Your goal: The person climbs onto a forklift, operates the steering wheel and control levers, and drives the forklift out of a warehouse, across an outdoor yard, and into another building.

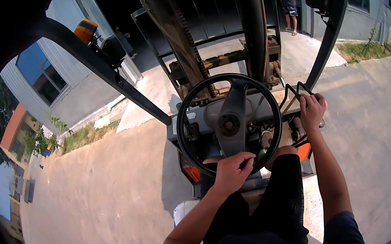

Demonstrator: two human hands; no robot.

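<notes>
A black steering wheel [190, 156] with a broad central spoke stands in front of me in a forklift cab. Over the lower part of its rim rests my left hand [232, 171], its fingers curled and closed around the rim; the fingertips are partly hidden. To the right of the wheel, my right hand [313, 108] is closed at the top of the bent black control levers [290, 93]. Which lever it holds is hard to make out. Beyond the dashboard rises the forklift mast [255, 33] with its chain [187, 41].
A person [289, 3] stands by the doorway ahead on the right. Another person [123, 37], partly hidden, is at the doorway's left side. Cab pillars [118, 82] carry orange lamps [86, 31]. Concrete ground [102, 190] surrounds the forklift, with a grey-walled building [75, 82] alongside.
</notes>
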